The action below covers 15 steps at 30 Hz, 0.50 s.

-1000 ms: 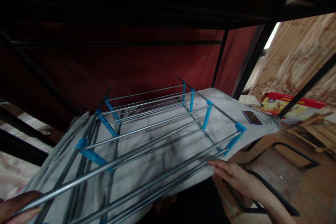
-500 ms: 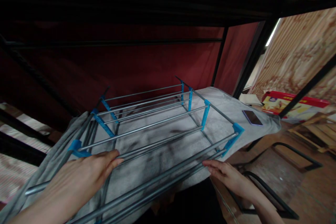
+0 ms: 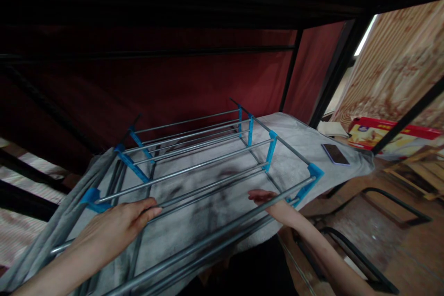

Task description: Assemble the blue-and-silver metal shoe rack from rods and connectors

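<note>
A rack of grey metal tubes (image 3: 204,163) joined by blue plastic connectors (image 3: 271,151) lies on its side over a pale grey blanket (image 3: 208,212). At its left part, my left hand (image 3: 121,222) has thumb and fingers closed round the end of a crossbar, near a blue corner connector (image 3: 95,200). My right hand (image 3: 266,198) reaches in between the tubes on the right, its wrist just behind the thick front tube. Its fingers are loosely bent and apart, with nothing visible in them. Part of its palm is hidden by that tube.
A dark phone (image 3: 335,154) lies on the blanket to the right. Black bed-frame posts (image 3: 290,74) and a red curtain (image 3: 173,83) close off the back. Beyond the bed edge stand a folding chair (image 3: 367,222) and a red-and-yellow box (image 3: 388,141).
My right hand has left the front lower tube and moved forward and left, into the space between the tubes. The left hand keeps its hold. The view has shifted slightly.
</note>
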{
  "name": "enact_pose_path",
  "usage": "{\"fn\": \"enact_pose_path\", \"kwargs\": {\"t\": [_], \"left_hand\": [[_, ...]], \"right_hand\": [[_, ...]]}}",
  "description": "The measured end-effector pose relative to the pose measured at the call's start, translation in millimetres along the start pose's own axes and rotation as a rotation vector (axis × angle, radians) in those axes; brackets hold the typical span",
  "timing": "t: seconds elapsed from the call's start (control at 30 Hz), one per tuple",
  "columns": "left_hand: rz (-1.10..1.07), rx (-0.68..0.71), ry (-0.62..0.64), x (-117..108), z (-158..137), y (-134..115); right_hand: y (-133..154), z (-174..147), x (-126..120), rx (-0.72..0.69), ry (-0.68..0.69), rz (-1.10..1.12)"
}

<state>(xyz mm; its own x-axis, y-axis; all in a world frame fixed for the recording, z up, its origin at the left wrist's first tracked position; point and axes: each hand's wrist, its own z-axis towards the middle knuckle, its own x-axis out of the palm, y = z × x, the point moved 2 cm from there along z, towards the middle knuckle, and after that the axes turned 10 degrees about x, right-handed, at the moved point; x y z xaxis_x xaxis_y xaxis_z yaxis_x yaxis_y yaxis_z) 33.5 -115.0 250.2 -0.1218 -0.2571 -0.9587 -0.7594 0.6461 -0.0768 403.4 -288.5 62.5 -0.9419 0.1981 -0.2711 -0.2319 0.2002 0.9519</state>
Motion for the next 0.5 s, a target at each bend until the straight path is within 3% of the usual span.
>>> {"fn": "enact_pose_path", "kwargs": {"t": [0.1,0.23,0.5], "left_hand": [[0.002,-0.053,0.077,-4.0,-2.5,2.0],[0.014,-0.071,0.109,-4.8,-0.3,3.4],[-0.050,0.003,0.006,10.4,9.0,16.1]], "right_hand": [[-1.3,27.2,4.9,0.043,-0.003,0.024],[3.7,56.2,8.5,0.063,-0.072,-0.114],[24.7,58.8,2.1,-0.018,-0.071,-0.375]]}}
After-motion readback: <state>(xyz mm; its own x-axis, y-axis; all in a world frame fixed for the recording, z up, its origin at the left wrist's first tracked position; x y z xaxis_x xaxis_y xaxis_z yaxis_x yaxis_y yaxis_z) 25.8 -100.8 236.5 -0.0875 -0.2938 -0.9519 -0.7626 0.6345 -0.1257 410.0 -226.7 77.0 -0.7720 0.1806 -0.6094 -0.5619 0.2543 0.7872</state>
